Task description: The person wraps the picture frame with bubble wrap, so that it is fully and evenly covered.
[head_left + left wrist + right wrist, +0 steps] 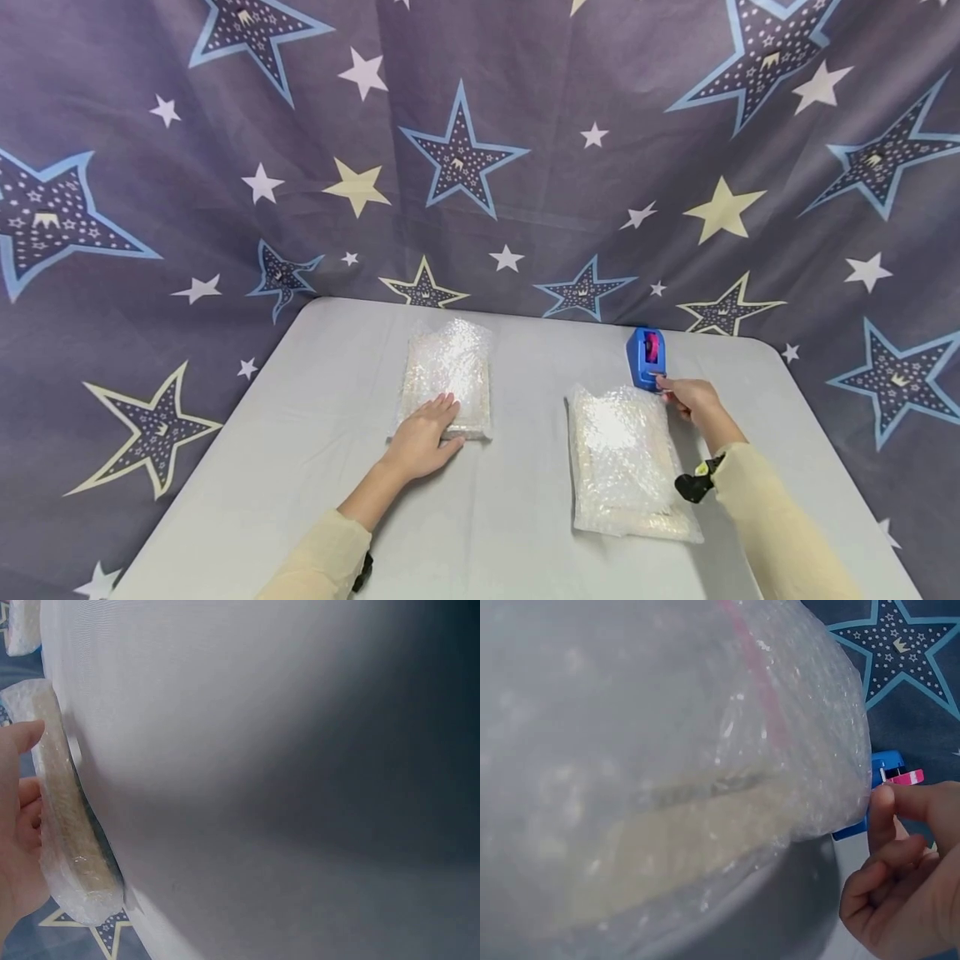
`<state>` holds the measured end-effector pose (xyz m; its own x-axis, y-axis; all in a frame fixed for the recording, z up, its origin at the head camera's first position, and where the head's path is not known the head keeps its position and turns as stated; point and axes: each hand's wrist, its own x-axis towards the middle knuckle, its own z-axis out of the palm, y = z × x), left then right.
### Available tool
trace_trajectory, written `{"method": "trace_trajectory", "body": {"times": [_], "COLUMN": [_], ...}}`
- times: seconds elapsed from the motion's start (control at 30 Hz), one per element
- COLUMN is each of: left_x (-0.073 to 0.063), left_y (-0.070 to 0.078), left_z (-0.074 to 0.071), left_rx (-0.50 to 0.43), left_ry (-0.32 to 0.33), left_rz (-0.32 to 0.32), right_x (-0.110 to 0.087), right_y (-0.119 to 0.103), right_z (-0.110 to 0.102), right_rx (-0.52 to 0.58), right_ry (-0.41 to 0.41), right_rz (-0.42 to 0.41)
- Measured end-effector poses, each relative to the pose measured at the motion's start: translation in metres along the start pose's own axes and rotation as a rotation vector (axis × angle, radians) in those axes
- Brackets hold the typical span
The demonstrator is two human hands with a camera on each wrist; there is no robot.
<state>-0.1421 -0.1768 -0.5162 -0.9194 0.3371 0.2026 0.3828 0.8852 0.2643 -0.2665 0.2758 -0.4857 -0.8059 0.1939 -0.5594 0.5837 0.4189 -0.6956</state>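
A flat bubble-wrapped package (pixel 447 371) lies left of centre on the table. My left hand (pixel 422 437) rests on its near end, fingers extended over the wrap and thumb by the near edge. In the left wrist view, the wrapped package (pixel 71 802) shows side-on beside the hand (pixel 19 832). Farther right, my right hand (pixel 693 400) is at the front of a blue tape dispenser (pixel 647 358) holding a pink roll. Thumb and index finger meet in a pinch at the dispenser's tape end; the tape itself is barely visible. The right hand's other fingers (pixel 866 889) are curled.
A larger bubble-wrapped package (pixel 622 462) lies just in front of the dispenser, beside the right forearm; a pink strip (pixel 757 675) runs across its wrap. The pale table (pixel 517 500) meets a star-patterned curtain (pixel 525 233) at its back edge.
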Motion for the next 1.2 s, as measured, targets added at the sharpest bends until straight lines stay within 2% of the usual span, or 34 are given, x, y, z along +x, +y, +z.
{"method": "trace_trajectory", "body": {"times": [0.27, 0.47, 0.7, 0.8, 0.93, 1.2], "left_x": [0.001, 0.000, 0.000, 0.000, 0.001, 0.000], "left_y": [-0.001, 0.000, 0.000, -0.001, -0.002, -0.001], "left_z": [-0.001, -0.001, -0.001, 0.000, -0.001, 0.000], "left_rx": [0.008, 0.014, 0.001, 0.001, 0.008, 0.008], "left_ry": [0.023, -0.002, -0.008, 0.000, 0.005, 0.005], "left_rz": [0.013, 0.003, -0.002, 0.002, 0.006, 0.004], "right_x": [-0.002, -0.007, -0.009, -0.011, -0.011, -0.014], "right_y": [0.000, 0.000, -0.003, -0.004, -0.003, -0.005], "right_z": [-0.001, 0.003, 0.002, 0.002, 0.002, 0.000], "right_rx": [-0.122, -0.214, -0.416, -0.452, -0.359, 0.032], "right_ry": [0.015, 0.081, 0.187, 0.202, 0.162, 0.003], "right_rz": [-0.083, -0.125, -0.258, -0.289, -0.243, -0.006]}}
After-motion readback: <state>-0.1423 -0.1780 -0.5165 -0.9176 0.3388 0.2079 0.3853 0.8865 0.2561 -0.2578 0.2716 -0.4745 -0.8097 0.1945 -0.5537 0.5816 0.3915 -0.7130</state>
